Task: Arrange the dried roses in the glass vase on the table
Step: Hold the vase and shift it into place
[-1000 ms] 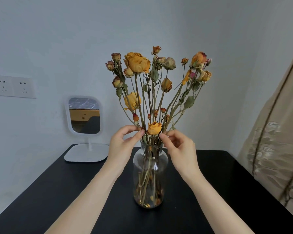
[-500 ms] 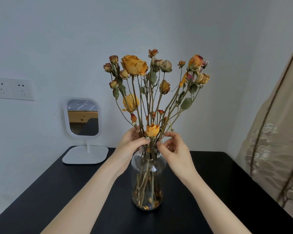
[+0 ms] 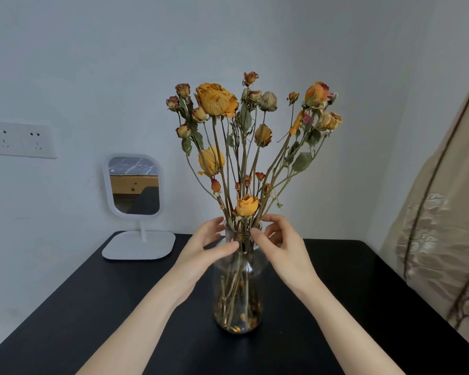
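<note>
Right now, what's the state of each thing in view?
Clear glass vase, upright on black table.
Dried yellow-orange roses, stems in vase, fanned out.
Left hand, fingers curved at vase neck, grip unclear.
Right hand, fingers curved at vase rim, grip unclear.
White-framed standing mirror, upright on table.
White double wall socket, nothing plugged in.
</note>
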{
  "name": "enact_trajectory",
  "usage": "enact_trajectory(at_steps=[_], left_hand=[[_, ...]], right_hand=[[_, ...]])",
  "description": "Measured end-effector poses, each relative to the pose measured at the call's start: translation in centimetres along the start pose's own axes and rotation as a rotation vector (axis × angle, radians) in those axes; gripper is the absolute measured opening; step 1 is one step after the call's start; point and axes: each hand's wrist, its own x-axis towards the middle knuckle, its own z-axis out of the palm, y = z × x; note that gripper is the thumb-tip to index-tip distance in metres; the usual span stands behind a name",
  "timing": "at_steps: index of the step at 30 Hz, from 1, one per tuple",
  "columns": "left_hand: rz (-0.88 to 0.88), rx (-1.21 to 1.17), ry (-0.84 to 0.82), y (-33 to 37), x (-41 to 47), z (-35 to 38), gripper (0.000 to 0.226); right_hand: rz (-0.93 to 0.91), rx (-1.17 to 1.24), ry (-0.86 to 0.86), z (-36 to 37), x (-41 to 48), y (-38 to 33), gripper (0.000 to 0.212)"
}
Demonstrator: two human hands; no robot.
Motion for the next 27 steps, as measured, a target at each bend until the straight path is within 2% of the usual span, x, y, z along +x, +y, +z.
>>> enact_trajectory(at_steps=[8,12,14,19,22,27], left_hand=[[-0.103,0.069,-0.141,-3.3,-1.8,0.1,0.091],[-0.106,0.061,-0.201,-4.9,-2.0,1.0,0.099],[-0.103,0.047,-0.198,-5.6,-2.0,1.3,0.105],[-0.103,0.038,-0.123,-6.9,-1.7,1.6,0.089],[-0.080,0.041,-0.077,-7.0,-1.5,1.7,0.087],[-0.052,0.057,-0.031,-5.3,0.8,0.9,0.083]], right_hand=[[0.063,-0.090,-0.130,0.3,-0.9,1.9,0.043],[0.120,-0.035,-0.182,0.8,-0.6,2.2,0.055],[0.139,0.039,-0.209,1.1,-0.5,2.2,0.054],[0.154,0.169,-0.241,1.9,-0.4,2.7,0.043],[0.144,0.222,-0.216,2.2,0.0,2.9,0.033],[0.142,0.337,-0.210,2.1,2.8,2.3,0.030]])
